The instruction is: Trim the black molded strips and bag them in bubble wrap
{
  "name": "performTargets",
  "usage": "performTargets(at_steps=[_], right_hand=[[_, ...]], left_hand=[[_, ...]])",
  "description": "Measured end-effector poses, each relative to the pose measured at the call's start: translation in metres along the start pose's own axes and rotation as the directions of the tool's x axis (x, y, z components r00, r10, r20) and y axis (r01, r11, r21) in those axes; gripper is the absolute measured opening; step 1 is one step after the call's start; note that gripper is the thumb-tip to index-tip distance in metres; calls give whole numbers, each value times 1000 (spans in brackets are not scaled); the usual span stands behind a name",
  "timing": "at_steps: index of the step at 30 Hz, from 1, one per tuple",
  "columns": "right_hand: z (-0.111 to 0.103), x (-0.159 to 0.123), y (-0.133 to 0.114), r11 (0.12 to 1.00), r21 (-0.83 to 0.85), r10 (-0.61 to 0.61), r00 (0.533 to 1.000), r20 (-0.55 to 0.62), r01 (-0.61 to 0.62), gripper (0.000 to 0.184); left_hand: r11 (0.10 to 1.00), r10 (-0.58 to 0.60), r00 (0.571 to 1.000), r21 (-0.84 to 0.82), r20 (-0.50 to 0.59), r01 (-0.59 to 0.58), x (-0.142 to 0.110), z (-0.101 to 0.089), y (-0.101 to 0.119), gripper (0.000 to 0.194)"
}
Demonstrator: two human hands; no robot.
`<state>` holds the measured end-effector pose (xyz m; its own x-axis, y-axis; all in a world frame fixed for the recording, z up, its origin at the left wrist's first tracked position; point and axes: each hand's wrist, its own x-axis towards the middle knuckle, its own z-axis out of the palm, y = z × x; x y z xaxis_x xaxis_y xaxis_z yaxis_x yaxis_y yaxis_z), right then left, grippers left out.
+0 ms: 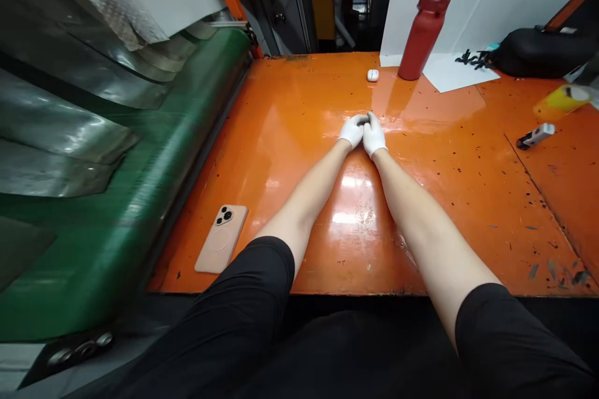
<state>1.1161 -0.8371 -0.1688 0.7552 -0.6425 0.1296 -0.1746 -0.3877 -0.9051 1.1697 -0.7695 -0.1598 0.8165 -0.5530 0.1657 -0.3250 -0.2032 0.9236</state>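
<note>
The gloved left hand (pixel 352 131) and the gloved right hand (pixel 375 134) are held pressed together at the fingers above the orange table (pixel 468 212), and nothing is seen pinched between them. The small white case (pixel 372 75), the thing nearest to them, is placed straight ahead on the table, in line with the right hand more than the left, with bare table between. Its long axis is laid roughly across the view. The phone (pixel 221 239) is left back up, well to the left and nearer the left forearm (pixel 304 206), with its long axis slanted toward the far edge. The red bottle (pixel 423 31) is stood upright just beyond and to the right of the case, beside the white sheet (pixel 456 72), and the black bag (pixel 543 53) is seen farther right.
</note>
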Motion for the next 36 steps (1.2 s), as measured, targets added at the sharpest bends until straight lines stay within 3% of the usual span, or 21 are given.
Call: performTargets(at_steps=[2, 4, 9, 12, 16, 19, 26, 32, 36], right_hand=[[-8, -19, -9, 994, -106, -22, 999, 38, 26, 66], [-19, -42, -13, 980, -171, -83, 992, 96, 99, 67], [-51, -97, -3, 946, -249, -143, 955, 260, 209, 83], [-67, -136, -4, 869, -334, -258, 911, 323, 364, 82], [-76, -188, -21, 612, -553, -354, 821, 448, 566, 65], [-74, -210, -34, 460, -539, -333, 700, 632, 706, 63], [-62, -229, -48, 458, -321, -317, 490, 812, 829, 67], [-62, -251, -61, 440, -221, -301, 375, 877, 870, 72], [-60, -266, -63, 447, -79, -348, 254, 902, 891, 74]], left_hand=[[996, 36, 992, 72, 121, -45, -9, -11, 6, 35], [982, 58, 983, 169, 173, -88, -23, -19, 8, 35], [859, 139, 967, 460, 212, -224, -72, -21, 7, 29], [788, 177, 964, 558, 199, -260, -90, -18, 8, 31], [758, 138, 958, 596, 251, -265, -95, -18, 13, 32], [743, 162, 954, 605, 254, -287, -95, -19, 15, 32], [715, 167, 954, 636, 248, -291, -92, -20, 19, 31], [736, 141, 959, 622, 245, -267, -90, -21, 21, 32], [754, 138, 961, 604, 238, -258, -89, -21, 20, 33]])
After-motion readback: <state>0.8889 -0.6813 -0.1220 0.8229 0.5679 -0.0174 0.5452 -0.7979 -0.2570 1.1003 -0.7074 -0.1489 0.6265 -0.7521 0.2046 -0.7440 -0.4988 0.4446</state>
